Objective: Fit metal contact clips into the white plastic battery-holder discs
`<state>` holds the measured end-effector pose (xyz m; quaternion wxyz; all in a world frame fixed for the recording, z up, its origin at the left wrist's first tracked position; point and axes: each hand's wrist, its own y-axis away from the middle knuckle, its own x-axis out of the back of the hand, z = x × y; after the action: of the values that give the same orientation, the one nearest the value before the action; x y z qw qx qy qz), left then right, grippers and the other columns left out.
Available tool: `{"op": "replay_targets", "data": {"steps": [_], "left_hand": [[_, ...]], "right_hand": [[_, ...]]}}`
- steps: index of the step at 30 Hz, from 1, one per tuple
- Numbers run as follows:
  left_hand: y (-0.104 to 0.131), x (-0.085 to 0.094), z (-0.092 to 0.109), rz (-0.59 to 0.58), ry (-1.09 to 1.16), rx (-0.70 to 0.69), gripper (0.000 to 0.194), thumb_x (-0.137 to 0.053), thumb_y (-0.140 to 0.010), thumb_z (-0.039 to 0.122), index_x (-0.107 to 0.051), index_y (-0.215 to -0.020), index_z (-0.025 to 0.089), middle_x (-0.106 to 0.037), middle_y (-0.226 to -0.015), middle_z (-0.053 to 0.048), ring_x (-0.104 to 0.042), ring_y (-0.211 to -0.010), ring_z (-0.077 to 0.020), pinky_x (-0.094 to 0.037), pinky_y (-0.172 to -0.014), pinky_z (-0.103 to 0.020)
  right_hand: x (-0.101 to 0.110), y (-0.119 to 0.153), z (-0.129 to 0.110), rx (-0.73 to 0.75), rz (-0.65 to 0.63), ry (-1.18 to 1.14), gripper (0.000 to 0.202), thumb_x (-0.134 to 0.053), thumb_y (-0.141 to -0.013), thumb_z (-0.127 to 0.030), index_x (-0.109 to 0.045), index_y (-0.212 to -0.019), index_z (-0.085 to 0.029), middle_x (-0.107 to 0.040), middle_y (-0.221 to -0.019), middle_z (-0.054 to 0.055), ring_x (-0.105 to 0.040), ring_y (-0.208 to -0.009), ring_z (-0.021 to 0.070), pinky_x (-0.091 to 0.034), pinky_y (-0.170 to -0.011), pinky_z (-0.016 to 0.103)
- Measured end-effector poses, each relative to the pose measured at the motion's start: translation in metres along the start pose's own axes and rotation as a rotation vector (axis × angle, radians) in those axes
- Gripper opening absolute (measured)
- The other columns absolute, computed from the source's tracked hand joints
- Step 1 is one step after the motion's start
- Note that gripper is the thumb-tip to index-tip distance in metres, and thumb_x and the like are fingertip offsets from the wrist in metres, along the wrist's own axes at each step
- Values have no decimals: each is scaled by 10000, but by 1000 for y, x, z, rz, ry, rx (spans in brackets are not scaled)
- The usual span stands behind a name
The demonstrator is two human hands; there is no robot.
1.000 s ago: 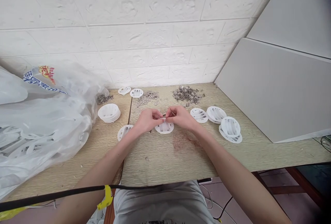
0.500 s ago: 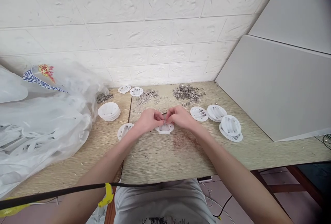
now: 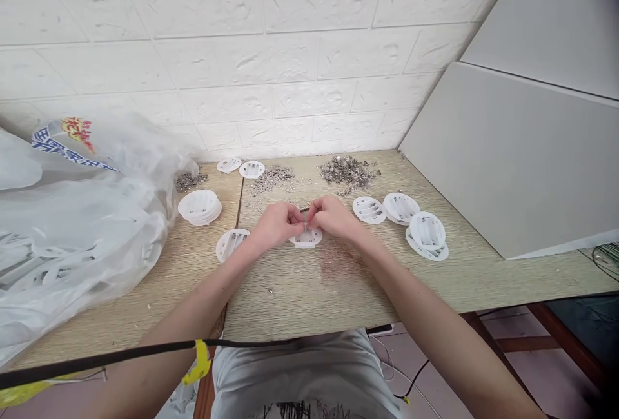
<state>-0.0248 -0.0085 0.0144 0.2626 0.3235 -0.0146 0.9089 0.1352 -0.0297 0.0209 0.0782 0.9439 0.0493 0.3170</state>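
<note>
A round white plastic piece with slots, like a battery holder, lies on the table in front of me. My left hand has its fingers pinched over the piece's upper left part. From the other side my right hand reaches in, thumb and fingertips pinched close to the left ones. Whatever sits between the fingertips is too small to make out. Behind the hands lie a pile of tiny metal bits and a darker heap of small metal pieces.
Matching white discs are stacked at left and right; another disc lies beside my left forearm. A clear plastic bag of white parts fills the left side. A black cable crosses in front. Grey panels stand at right.
The whole view has shifted slightly, so everything appears a little further left and up. My hands keep nearly the same pinched pose over the white piece.
</note>
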Motion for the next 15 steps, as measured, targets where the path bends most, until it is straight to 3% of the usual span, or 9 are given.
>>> {"op": "replay_targets", "data": {"steps": [9,15], "left_hand": [[3,0,3,-33,-459,-113,120,-549,-742,262,-533,-849,209,-624,-805,-28,-561,-714,-191,-297,-572,-293],[5,0,4,-81,-584,-184,164,-506,-793,264,-503,-951,221,-639,-954,-55,-587,-796,-223,-300,-595,-306]], "right_hand": [[-4,3,2,107,-73,65,192,-503,-539,-11,-523,-618,-185,-603,-648,-4,-516,-610,126,-314,-524,235],[3,2,9,240,-195,16,184,-498,-597,-14,-547,-654,-182,-571,-659,-21,-499,-607,112,-348,-548,227]]}}
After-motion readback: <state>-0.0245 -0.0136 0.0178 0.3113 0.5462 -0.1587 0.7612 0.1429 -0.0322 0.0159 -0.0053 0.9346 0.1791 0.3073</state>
